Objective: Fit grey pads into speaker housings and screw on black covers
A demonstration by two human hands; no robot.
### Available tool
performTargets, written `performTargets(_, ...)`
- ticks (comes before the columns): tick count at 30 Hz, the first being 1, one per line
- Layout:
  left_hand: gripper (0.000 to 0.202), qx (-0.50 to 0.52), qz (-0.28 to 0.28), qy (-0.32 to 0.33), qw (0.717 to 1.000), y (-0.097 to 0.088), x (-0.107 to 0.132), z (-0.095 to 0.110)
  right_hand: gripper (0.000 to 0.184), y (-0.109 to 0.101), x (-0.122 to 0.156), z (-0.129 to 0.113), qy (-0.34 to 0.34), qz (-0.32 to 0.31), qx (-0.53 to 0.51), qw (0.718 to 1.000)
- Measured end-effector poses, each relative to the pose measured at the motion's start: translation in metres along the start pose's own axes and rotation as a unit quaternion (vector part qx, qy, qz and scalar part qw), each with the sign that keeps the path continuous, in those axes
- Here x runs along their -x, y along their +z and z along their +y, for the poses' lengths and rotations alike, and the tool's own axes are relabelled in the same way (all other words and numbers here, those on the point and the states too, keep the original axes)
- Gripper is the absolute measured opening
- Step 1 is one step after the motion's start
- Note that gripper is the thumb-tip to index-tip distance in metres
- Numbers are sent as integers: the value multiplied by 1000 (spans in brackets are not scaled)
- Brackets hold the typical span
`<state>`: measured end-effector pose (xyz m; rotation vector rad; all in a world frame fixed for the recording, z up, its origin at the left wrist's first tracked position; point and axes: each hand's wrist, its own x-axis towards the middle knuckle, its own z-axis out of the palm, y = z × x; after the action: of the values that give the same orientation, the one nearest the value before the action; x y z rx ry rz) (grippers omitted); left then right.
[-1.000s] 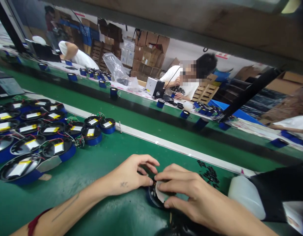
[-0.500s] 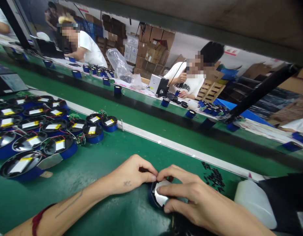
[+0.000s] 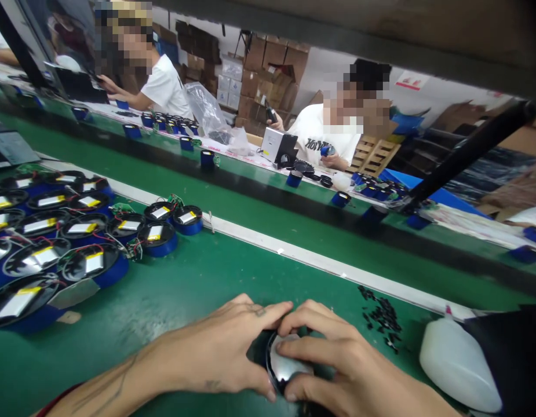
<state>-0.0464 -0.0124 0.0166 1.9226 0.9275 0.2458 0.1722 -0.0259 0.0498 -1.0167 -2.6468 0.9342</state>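
Left hand (image 3: 215,353): fingers (image 3: 272,310) curled and closed on the left rim of the round unit (image 3: 287,366), index finger across its far edge, thumb at its near edge.
Right hand (image 3: 341,365): fingers (image 3: 302,346) bent and pressed onto the unit's silver face, thumb tip at the near rim, clamped on it from the right.
Round unit: on the green tabletop (image 3: 185,289), between the fingers of both hands, mostly covered by them.
Small black parts (image 3: 380,315): scattered just beyond and right of the right fingers.
White bottle (image 3: 459,362): lying near, right of the right fingers.
Blue units with batteries (image 3: 76,231): clustered well left of the left fingers.
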Motion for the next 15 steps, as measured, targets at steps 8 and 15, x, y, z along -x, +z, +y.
performTargets(8, 63, 35, 6, -24, 999, 5, -1, -3, 11, -4, 5, 2, -46, 11, 66, 997)
performTargets(15, 49, 48, 27, -50, 997, 11, 3, -9, 16, 14, 12, 19, -151, 171, 75, 971)
